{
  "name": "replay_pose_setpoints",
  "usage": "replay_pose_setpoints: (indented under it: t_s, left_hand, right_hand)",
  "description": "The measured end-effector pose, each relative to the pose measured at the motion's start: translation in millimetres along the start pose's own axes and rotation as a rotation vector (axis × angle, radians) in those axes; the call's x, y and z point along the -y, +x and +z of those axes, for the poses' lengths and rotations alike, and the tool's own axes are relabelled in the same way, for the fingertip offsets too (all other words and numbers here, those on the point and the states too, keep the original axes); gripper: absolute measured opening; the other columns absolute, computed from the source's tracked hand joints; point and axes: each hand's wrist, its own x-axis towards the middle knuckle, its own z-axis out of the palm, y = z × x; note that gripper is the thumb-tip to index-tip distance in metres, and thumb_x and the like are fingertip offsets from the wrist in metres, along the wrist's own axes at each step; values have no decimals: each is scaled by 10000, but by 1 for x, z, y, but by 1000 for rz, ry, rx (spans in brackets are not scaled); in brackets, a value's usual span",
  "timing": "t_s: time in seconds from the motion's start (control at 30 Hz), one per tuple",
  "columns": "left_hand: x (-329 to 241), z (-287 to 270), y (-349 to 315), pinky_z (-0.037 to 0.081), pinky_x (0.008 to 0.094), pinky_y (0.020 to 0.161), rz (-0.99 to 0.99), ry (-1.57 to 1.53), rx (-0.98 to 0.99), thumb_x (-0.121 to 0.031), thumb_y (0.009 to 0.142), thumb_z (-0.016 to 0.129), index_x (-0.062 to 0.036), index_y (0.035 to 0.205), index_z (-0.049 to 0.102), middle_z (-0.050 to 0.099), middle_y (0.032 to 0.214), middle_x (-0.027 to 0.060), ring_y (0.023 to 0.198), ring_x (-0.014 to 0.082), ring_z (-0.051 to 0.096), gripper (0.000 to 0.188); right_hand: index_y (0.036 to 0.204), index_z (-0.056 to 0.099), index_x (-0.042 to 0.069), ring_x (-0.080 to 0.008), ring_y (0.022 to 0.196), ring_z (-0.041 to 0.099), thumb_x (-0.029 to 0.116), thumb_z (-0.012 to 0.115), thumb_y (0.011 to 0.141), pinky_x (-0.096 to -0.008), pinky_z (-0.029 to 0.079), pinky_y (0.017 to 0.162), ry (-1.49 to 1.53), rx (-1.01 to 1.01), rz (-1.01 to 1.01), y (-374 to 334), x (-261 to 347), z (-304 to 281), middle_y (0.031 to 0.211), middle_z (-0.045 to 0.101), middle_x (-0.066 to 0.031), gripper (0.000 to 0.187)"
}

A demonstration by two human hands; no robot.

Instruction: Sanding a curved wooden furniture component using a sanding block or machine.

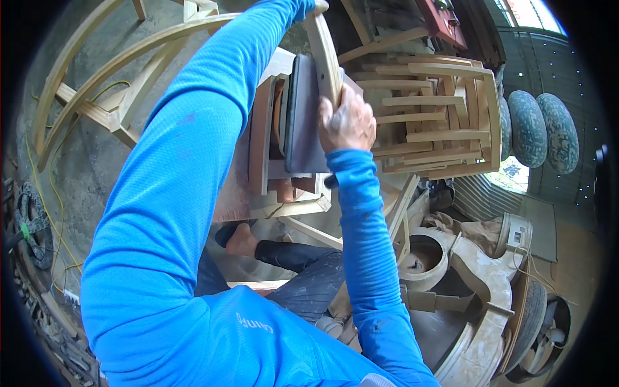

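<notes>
Gripping curved wooden slat (325,55) | right hand (348,121) clamped on it | left hand (320,6): grip unclear

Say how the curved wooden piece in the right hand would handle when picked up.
The curved wooden piece would probably stay stiff, since it looks like solid wood. Its bowed shape may make it rock if laid on its curve.
</notes>
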Motion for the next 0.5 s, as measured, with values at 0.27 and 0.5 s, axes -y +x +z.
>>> replay_pose_setpoints:
  t_s: [0.27,0.5]
  left_hand:
    - [26,8,-74,73,610,1258,-116,159,-123,-439,884,559,-155,1660,205,125,1745,90,1617,267,52,899]
    - [-3,25,-159,102,581,1268,-74,172,-75,-517,877,541,-109,1646,244,165,1733,114,1610,270,105,919]
  right_hand:
    - [1297,594,101,-431,909,657,284,747,864,-537,521,793,198,184,33,-205,-20,-56,1004,684,-228,494]
    - [1273,628,60,-355,815,611,203,832,779,-452,486,742,323,108,-20,-408,-68,-143,922,659,-141,554]
